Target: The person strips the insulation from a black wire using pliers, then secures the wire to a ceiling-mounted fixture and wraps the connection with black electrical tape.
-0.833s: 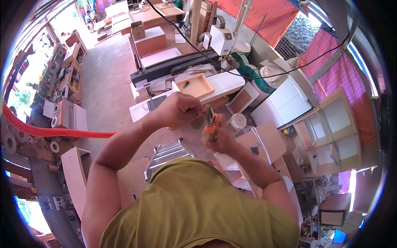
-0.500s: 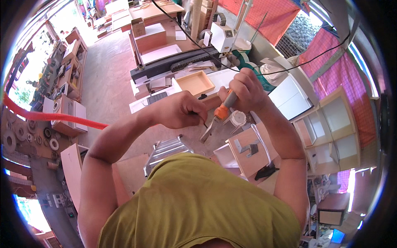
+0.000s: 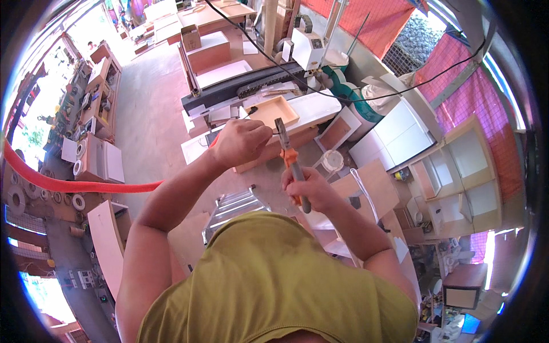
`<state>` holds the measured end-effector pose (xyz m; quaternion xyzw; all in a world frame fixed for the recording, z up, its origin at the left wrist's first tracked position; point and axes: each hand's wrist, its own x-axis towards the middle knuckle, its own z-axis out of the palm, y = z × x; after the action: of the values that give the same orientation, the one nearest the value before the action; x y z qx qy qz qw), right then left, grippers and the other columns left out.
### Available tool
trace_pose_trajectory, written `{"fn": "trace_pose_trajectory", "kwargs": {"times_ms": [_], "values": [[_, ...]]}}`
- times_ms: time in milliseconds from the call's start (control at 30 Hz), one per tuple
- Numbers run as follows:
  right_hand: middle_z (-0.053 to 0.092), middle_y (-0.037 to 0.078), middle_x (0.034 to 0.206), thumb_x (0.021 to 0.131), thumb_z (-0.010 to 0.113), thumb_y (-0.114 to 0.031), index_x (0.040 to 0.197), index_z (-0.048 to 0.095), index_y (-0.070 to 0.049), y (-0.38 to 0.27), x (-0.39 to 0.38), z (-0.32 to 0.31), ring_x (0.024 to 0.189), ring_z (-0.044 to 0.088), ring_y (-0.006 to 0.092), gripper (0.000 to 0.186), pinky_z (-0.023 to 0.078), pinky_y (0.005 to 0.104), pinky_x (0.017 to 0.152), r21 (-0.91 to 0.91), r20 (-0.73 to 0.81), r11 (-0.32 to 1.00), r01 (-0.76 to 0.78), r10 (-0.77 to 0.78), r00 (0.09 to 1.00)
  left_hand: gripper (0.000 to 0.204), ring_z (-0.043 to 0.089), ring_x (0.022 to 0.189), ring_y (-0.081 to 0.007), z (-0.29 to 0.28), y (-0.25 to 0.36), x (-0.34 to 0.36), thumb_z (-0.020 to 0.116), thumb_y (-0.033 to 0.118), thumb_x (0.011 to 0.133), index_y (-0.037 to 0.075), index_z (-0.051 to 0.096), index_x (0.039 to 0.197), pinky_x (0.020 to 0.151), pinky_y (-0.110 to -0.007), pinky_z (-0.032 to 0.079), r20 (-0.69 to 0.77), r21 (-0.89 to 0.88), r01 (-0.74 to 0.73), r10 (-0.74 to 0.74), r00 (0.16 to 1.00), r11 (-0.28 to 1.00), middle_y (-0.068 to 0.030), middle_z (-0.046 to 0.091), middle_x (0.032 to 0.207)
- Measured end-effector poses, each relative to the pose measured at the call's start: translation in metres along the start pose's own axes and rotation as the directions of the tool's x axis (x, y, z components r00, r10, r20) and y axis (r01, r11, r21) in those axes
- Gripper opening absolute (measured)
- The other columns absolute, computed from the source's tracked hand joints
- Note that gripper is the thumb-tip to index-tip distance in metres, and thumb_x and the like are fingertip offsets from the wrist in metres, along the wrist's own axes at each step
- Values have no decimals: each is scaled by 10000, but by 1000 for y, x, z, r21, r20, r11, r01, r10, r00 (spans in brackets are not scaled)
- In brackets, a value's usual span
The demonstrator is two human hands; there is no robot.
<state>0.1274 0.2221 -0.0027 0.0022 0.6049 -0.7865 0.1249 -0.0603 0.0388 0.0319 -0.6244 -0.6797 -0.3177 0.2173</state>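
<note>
My right hand (image 3: 311,190) is wrapped round the grey and orange handles of a pair of pliers (image 3: 289,159), whose metal jaws point away from me. At their head shows a short dark wire end (image 3: 275,134), reaching from the closed fingers of my left hand (image 3: 243,141). The jaws are at or very close to this wire; whether they grip it I cannot tell. Just beyond the left knuckles a small black piece (image 3: 252,110) sticks out; its link to the wire is hidden.
An aluminium ladder (image 3: 235,208) stands below my hands. A long workbench (image 3: 320,108) with a shallow wooden tray (image 3: 280,108) lies ahead. Across the upper right hangs a black cable (image 3: 400,96). A red-orange hose (image 3: 86,186) runs in from the left. Open cabinets (image 3: 457,177) stand right.
My right hand has dropped towards me, and the pliers have swung from pointing down to pointing up and away. My left hand has shifted slightly left and away, still closed.
</note>
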Motion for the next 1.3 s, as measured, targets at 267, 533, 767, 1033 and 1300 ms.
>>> {"fn": "trace_pose_trajectory", "kwargs": {"times_ms": [267, 533, 767, 1033, 1300], "values": [[527, 92, 936, 752, 842, -193, 1002, 566, -62, -75, 53, -84, 819, 559, 292, 394, 490, 416, 731, -756, 642, -500, 423, -694, 326, 68, 662, 687, -294, -43, 36, 28, 693, -15, 800, 28, 693, 853, 642, -364, 513, 432, -613, 232, 74, 899, 755, -112, 677, 753], [579, 97, 974, 767, 815, -168, 968, 610, -48, -63, 47, -67, 894, 607, 304, 311, 505, 394, 754, -889, 378, -19, 458, -596, 709, 61, 660, 634, -251, -46, 33, 23, 686, -22, 857, 23, 656, 830, 589, -352, 503, 170, -499, 230, -166, 971, 836, -115, 648, 701], [567, 67, 891, 852, 638, -58, 912, 578, -46, 32, 12, 2, 703, 604, 163, 86, 517, 313, 652, 193, -16, 979, -62, 66, 998, 92, 658, 628, -307, 6, 15, -18, 679, 4, 787, 66, 612, 791, 539, -401, 511, -53, -47, 234, -237, 970, 971, -103, 639, 704], [551, 81, 1064, 777, 644, -115, 945, 591, -55, 15, 0, -25, 878, 603, 164, 186, 565, 338, 739, 93, -194, 995, 41, -22, 981, 35, 691, 705, -343, 10, 8, -28, 684, 73, 851, 54, 660, 835, 614, -441, 539, 1, -11, 406, -406, 914, 914, -137, 687, 778], [531, 36, 1042, 766, 618, -101, 985, 602, -44, 22, -11, 1, 923, 538, 145, 226, 472, 305, 816, -142, -195, 988, -67, 39, 980, 58, 692, 706, -354, 13, 19, -27, 679, 86, 873, 47, 656, 837, 625, -432, 548, -42, -81, 487, -491, 870, 870, -144, 690, 787]]}}
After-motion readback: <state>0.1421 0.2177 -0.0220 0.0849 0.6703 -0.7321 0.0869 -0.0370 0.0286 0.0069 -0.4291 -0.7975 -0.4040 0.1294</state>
